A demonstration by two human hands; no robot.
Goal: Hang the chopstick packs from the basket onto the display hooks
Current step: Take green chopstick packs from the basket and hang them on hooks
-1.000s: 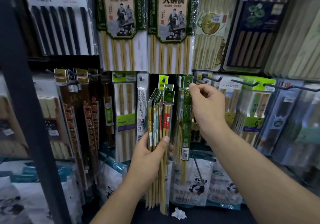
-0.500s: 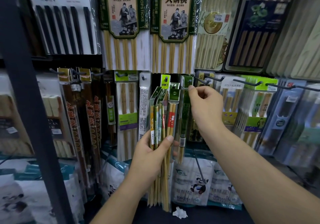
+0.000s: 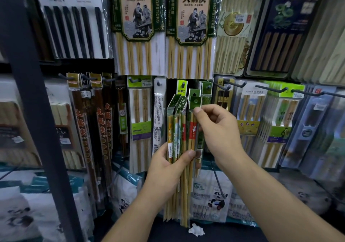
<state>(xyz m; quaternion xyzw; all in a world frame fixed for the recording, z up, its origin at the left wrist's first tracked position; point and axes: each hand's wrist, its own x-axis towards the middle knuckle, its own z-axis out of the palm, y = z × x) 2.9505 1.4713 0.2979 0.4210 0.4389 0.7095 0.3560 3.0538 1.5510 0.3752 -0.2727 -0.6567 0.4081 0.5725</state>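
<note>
- A bundle of chopstick packs (image 3: pixel 177 129) is being held upright in front of the lower display row by the left hand (image 3: pixel 168 168), whose fingers and thumb are being kept curled round its middle.
- The front pack (image 3: pixel 195 101) of the bundle is being pinched just under its green header card by the right hand (image 3: pixel 218 129), thumb in front, the other fingers curled behind.
- A slim green pack (image 3: pixel 206 89) is being carried on a hook just behind the bundle.
- Further display hooks (image 3: pixel 268 89) are being shown jutting out to the right.
</note>
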